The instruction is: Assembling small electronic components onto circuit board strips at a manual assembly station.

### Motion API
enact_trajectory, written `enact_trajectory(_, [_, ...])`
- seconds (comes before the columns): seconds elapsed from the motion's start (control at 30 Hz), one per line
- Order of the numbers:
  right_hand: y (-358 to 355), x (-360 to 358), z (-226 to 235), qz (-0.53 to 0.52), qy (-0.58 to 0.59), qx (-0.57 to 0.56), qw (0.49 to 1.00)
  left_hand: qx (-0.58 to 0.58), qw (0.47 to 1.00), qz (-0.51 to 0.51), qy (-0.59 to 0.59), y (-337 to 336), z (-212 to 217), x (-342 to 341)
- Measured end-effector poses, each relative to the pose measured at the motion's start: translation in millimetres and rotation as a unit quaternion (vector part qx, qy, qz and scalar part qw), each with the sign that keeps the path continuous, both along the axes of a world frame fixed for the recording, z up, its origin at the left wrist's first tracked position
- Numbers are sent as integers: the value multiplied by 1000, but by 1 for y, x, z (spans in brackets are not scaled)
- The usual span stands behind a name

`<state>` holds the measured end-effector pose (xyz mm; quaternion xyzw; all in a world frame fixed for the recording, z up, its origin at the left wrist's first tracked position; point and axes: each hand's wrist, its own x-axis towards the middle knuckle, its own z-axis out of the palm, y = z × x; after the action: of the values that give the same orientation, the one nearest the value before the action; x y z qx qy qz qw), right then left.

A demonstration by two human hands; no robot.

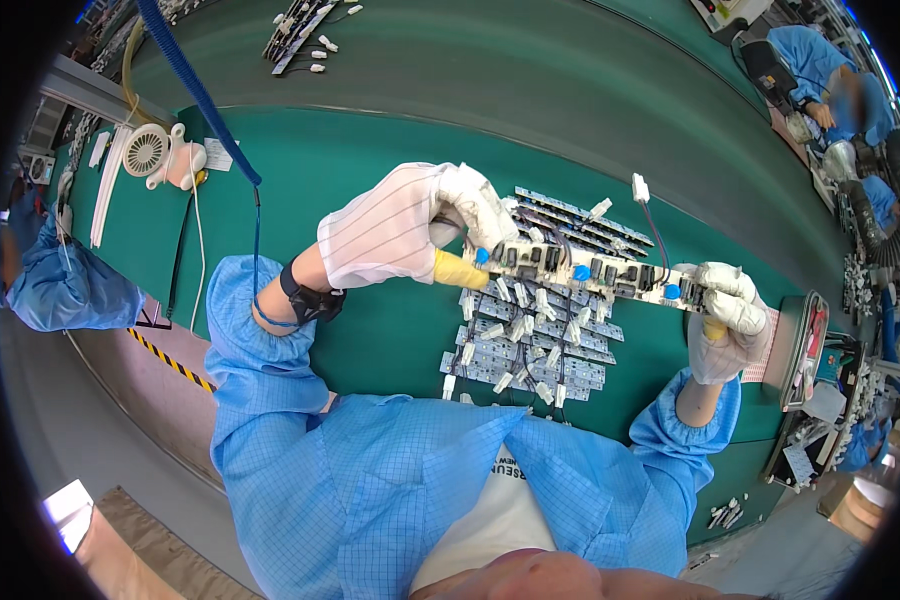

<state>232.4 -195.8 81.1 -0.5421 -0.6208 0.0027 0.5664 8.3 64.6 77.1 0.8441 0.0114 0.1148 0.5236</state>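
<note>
Gloved and closed, my left hand (410,228) pinches the left end of a long, narrow circuit board (560,266). My right hand (727,315), gloved too, grips the board's right end. The board carries blue round parts and dark components along its length. A short wire with a white connector (640,188) rises from its right part. Below and behind it, rows of slim circuit boards (580,345) with dark wires and white plugs lie on the green mat (390,350). The held board hides part of these rows. A yellow cover shows on a left fingertip.
A small white fan (148,152) stands at the left of the bench. A blue coiled cord (185,75) hangs down to my left wrist. More boards (295,35) lie on the far surface. At right stands a tray (802,350); co-workers sit at both sides.
</note>
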Motion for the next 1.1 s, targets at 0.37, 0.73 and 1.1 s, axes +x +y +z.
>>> enact_trajectory(0.37, [0, -1, 5, 12, -23, -20, 999, 176, 983, 52, -14, -7, -1, 1])
enact_trajectory(0.73, [12, -4, 6, -93, 181, -91, 975, -39, 998, 51, -28, -12, 6, 2])
enact_trajectory(1.1, [9, 2, 8, 11, 361, -141, 922, 167, 970, 127, -121, -13, 1, -2])
